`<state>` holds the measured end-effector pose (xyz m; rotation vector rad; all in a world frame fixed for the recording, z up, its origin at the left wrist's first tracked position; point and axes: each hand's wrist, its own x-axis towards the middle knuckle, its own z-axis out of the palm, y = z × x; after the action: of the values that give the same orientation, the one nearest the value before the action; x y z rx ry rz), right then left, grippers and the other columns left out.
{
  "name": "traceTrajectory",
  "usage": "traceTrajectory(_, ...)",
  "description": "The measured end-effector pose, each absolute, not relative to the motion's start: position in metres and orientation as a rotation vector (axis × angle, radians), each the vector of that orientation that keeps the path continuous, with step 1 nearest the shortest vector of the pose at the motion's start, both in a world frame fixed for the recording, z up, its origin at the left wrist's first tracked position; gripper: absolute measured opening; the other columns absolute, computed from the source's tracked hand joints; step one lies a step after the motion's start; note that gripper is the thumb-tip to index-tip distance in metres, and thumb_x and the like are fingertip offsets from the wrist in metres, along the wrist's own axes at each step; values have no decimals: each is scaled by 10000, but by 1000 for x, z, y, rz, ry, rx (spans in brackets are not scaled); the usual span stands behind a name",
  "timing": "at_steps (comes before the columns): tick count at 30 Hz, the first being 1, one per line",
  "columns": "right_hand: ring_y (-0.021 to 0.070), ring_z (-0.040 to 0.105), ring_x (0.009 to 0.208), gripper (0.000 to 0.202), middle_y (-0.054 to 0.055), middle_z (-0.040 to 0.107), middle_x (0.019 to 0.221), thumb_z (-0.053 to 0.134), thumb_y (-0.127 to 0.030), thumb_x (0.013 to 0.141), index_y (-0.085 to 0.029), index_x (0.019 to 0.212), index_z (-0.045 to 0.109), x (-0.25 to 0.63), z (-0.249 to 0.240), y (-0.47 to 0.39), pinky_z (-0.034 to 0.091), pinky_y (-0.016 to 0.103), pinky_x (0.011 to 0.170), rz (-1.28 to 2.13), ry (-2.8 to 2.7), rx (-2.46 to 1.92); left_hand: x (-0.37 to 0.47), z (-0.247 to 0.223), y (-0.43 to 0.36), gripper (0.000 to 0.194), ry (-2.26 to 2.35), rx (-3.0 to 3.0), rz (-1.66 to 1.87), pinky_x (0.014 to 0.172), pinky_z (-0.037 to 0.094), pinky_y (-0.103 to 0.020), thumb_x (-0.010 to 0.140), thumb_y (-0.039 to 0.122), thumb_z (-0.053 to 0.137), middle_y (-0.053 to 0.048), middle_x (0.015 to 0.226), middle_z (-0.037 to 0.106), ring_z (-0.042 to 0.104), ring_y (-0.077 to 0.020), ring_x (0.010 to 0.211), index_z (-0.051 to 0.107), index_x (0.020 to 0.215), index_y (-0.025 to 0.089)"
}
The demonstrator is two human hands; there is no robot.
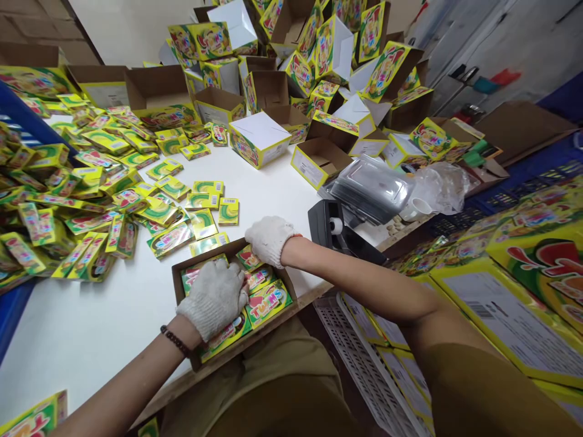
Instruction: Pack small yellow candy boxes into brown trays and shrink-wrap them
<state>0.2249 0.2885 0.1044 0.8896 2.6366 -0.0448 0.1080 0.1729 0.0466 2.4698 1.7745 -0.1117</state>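
An open cardboard carton (291, 280) stands at the table's near edge, with several small yellow-green "Twins" boxes (268, 301) laid flat inside. My left hand (214, 300), in a white knitted glove, reaches into it. Its fingers are bent down against the small boxes, and a bare fingertip shows at its right side. My right hand (271, 240), gloved too, is closed at the carton's far right corner; its fingertips are hidden behind the rim. Just beyond the carton, several loose small boxes (228, 211) lie on the white table (113, 315).
A large heap of small boxes (104, 164) covers the table's left side. Empty display cartons (259, 139) are piled at the back. To the right are a black tape dispenser (325, 224) and clear plastic trays (373, 185). Filled cartons (492, 303) and a white crate (364, 370) stand beside me.
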Motion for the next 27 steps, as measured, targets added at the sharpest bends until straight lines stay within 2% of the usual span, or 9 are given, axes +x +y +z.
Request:
traceTrajectory(3, 322, 679, 1050, 262, 158, 723, 1092, 490, -195, 932, -137, 1086, 694, 228, 104, 283, 551, 432, 839, -48, 2756, 935, 109, 50, 169, 270, 1733, 2467, -130, 704, 361, -403, 910, 289, 482, -154, 900, 690, 605, -298, 857, 716, 903, 155)
traceTrajectory(7, 295, 668, 1050, 269, 147, 705, 1102, 419, -189, 973, -149, 1115, 643, 226, 91, 274, 534, 403, 834, -100, 2794, 879, 117, 55, 166, 309, 1728, 2410, -325, 712, 387, -425, 928, 279, 451, -164, 961, 699, 619, -343, 919, 726, 975, 147)
traceTrajectory(13, 280, 660, 1019, 225, 130, 692, 1071, 418, -199, 983, -147, 1115, 593, 221, 77, 270, 506, 385, 828, -86, 2850, 1011, 121, 57, 165, 349, 1745, 2361, -404, 745, 431, -453, 939, 272, 421, -178, 1045, 688, 621, -357, 967, 713, 1061, 125)
traceTrajectory(17, 269, 651, 986, 245, 114, 676, 1071, 402, -179, 986, -156, 1165, 568, 221, 66, 270, 502, 383, 793, -79, 2871, 991, 121, 61, 166, 374, 1722, 2299, -458, 782, 449, -466, 944, 276, 402, -182, 1044, 693, 619, -354, 986, 717, 1045, 101)
traceTrajectory(21, 278, 605, 1041, 221, 117, 661, 1107, 446, -207, 982, -167, 1138, 597, 223, 65, 267, 487, 414, 829, 51, 2932, 839, 120, 65, 167, 378, 1695, 2281, -462, 816, 455, -474, 943, 279, 398, -171, 1072, 696, 611, -355, 1022, 720, 1043, 108)
traceTrajectory(24, 291, 584, 1074, 208, 121, 666, 1096, 446, -206, 984, -168, 1087, 624, 222, 72, 264, 482, 430, 840, 115, 2929, 836, 119, 63, 165, 373, 1707, 2272, -419, 810, 461, -469, 944, 279, 392, -158, 1072, 699, 613, -348, 1020, 720, 1032, 124)
traceTrajectory(27, 278, 605, 1050, 220, 119, 674, 1091, 432, -202, 992, -169, 1117, 611, 220, 75, 263, 498, 403, 805, 62, 2872, 892, 117, 60, 164, 377, 1703, 2289, -387, 789, 468, -469, 946, 277, 382, -160, 1049, 707, 624, -348, 997, 721, 1005, 125)
